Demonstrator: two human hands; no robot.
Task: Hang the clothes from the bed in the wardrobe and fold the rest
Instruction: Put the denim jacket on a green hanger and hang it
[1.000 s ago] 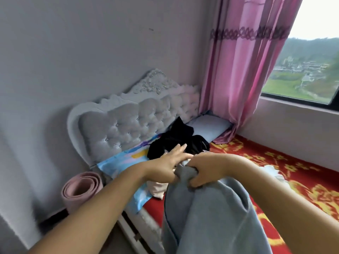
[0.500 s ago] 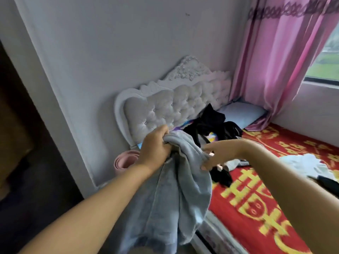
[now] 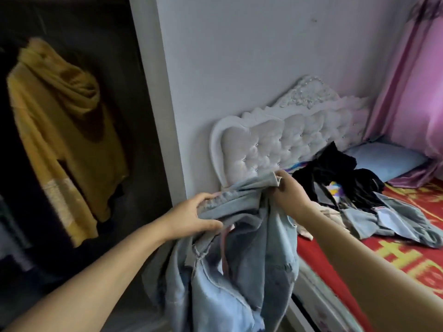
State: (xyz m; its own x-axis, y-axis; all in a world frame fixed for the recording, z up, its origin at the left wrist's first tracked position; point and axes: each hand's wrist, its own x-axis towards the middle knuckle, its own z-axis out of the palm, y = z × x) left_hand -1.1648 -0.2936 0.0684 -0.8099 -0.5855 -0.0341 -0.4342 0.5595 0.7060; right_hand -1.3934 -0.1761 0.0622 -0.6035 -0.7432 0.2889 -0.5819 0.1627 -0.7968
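Both the left hand (image 3: 191, 218) and right hand (image 3: 288, 191) are gripping the jeans (image 3: 235, 271) waistband, legs dangling toward six o'clock, wardrobe (image 3: 72, 140) lying at nine o'clock, nearer the left

Grey wall (image 3: 239, 56); white tufted headboard (image 3: 287, 142); pink curtain (image 3: 407, 97), daylit perhaps; dim recess left.

Left hand (image 3: 191, 218) and right hand (image 3: 288, 191) raised, fingers curled, gripping
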